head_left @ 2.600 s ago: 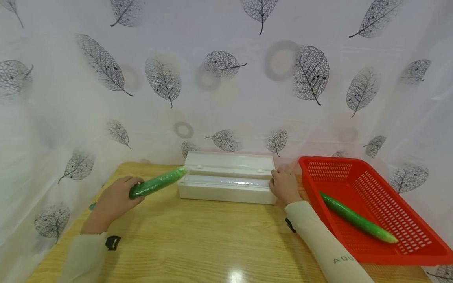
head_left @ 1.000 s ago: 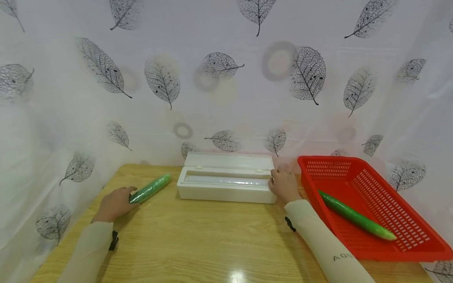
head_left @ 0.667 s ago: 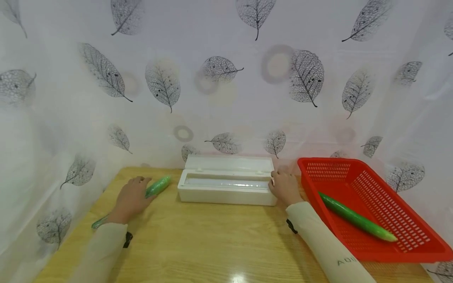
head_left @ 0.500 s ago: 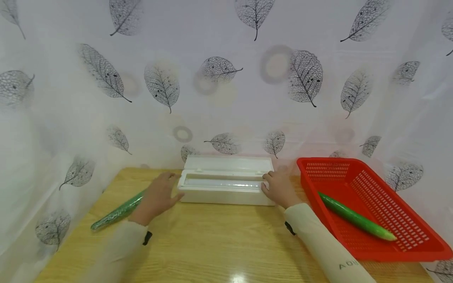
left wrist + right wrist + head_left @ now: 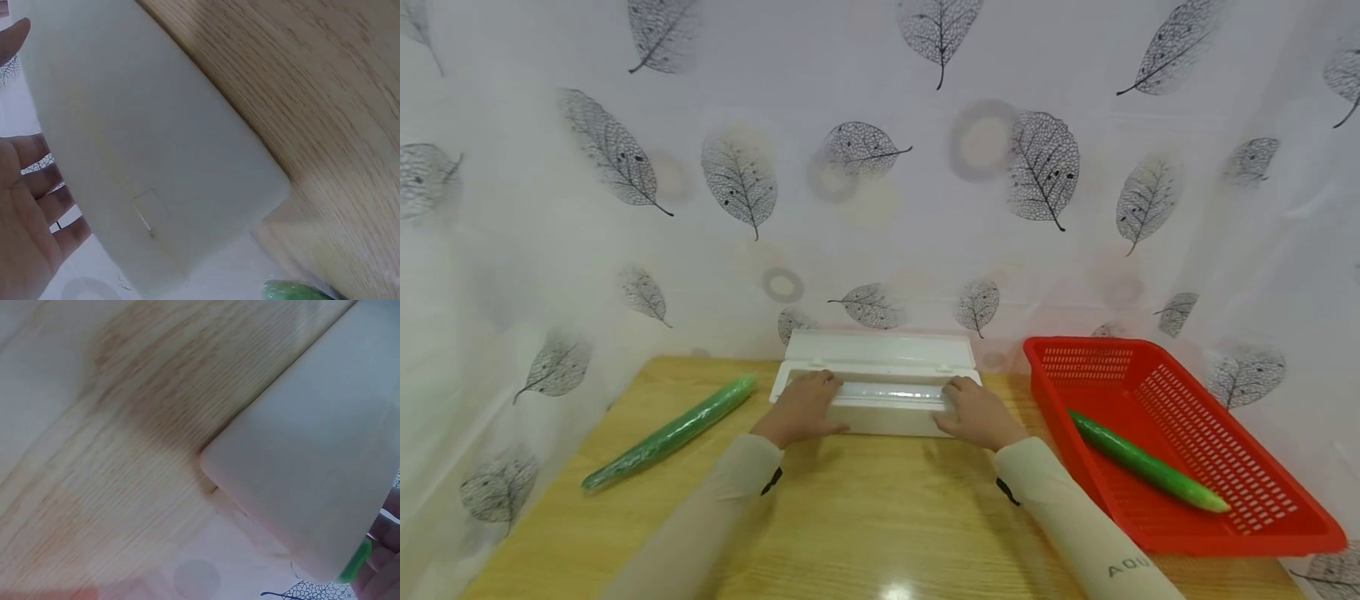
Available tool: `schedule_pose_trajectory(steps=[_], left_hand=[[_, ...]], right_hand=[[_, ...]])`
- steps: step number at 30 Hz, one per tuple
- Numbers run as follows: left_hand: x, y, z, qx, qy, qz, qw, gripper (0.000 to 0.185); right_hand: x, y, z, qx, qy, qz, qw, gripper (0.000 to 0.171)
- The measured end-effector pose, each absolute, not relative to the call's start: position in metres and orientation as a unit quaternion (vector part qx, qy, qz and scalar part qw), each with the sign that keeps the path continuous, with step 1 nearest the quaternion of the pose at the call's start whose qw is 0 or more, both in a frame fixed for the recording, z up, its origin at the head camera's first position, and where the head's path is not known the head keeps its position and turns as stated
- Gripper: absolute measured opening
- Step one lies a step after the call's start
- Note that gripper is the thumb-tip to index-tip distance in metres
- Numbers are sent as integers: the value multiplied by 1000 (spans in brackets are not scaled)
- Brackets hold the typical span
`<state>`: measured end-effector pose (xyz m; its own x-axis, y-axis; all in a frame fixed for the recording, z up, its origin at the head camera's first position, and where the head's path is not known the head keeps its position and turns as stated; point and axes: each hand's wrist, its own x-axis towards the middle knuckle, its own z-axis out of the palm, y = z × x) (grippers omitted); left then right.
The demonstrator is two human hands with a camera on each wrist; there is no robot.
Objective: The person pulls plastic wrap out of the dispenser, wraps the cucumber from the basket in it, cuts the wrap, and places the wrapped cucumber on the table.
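A white cling film box [image 5: 887, 419] stands near the back of the table with its lid raised. Inside lies a shiny roll of cling film [image 5: 891, 391]. Over the left part of its front rim is my left hand [image 5: 805, 407], thumb spread from the fingers. My right hand [image 5: 976, 412] is at the right part, fingertips by the roll and thumb at the front wall. In the right wrist view its fingers [image 5: 381, 562] show only partly, by a small green piece [image 5: 356, 561]. A film-wrapped cucumber [image 5: 670, 437] lies on the table at left.
A red plastic basket [image 5: 1206, 546] stands at the right, with another cucumber [image 5: 1150, 461] in it. Behind the wooden table [image 5: 865, 508] hangs a pale curtain [image 5: 865, 233] printed with leaves.
My left hand has set down and let go of the wrapped cucumber, then moved right to the box. My right hand has shifted slightly left from the box's right end.
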<state>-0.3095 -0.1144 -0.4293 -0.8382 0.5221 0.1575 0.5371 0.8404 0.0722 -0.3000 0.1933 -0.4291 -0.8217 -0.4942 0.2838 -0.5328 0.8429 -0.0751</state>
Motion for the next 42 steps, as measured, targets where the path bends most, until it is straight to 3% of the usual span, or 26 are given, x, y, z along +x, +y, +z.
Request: schedule_pose_trajectory(steps=[12,23,30,36,42], left_hand=[[-321,-113,-422,-275,-959,-40,47,81],[-337,-114,-416,-258,-963,-74,-18,76],[-345,-121,-411,-246,-959,-132,-46,59],[-344,-130,-415,-255,-955,-147,27,33],[-341,-134,-426,-294,-935,-75,185,12]], right_hand=[[-311,191,-430,297,-940,53,158,40],[-322,191,-422,270,-957,75,75,49],[-332,192,-418,260,-955,135,42,31],[-335,196,-422,269,-951,137,67,19],[-333,200,-429,284,-940,92,166,7]])
